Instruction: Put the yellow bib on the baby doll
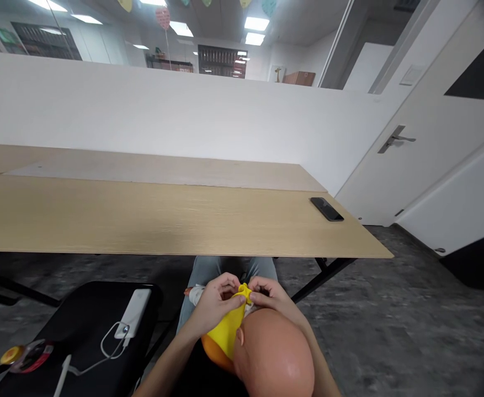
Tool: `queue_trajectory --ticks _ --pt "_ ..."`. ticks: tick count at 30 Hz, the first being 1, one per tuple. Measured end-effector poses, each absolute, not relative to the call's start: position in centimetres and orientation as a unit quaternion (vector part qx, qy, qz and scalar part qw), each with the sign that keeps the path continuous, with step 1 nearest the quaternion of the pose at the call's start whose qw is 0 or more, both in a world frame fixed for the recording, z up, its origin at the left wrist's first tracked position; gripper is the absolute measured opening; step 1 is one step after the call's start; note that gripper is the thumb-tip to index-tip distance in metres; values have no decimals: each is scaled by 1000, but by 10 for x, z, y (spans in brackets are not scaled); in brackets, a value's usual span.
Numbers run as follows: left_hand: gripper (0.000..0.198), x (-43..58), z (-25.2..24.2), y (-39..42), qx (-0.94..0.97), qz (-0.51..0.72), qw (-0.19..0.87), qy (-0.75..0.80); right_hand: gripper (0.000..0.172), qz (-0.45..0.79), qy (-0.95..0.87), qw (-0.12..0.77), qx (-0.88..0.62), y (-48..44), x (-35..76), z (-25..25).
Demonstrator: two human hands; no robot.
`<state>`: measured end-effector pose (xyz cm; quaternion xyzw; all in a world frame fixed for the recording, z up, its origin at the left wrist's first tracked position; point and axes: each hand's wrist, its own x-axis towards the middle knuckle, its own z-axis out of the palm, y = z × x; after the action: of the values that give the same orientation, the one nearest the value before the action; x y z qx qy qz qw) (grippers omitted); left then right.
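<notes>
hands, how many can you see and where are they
2: the left hand and the right hand, close together, both with fingers at the yellow material beside the doll's head. No other hands show.

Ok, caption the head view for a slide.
Left hand and right hand pinch yellow material beside a bald doll's head.

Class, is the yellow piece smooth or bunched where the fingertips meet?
Bunched: small folds of the yellow piece show between the left hand and right hand. Whether it is knotted, cannot tell.
</notes>
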<state>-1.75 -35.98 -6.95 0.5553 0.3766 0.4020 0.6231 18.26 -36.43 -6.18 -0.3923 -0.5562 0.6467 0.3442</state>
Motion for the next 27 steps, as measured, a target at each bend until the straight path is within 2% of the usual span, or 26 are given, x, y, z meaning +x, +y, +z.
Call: queue_trajectory --ticks 10,16,27 --pt "20 -17 -68 -360 559 397 622 378 28 654 -554 352 -376 -363 184 -64" --pt "29 -20 -65 -359 547 393 632 384 27 657 -527 380 -383 -365 185 -66" --pt "29 -24 -64 -359 549 380 649 364 30 658 -531 371 -384 -368 183 -59"
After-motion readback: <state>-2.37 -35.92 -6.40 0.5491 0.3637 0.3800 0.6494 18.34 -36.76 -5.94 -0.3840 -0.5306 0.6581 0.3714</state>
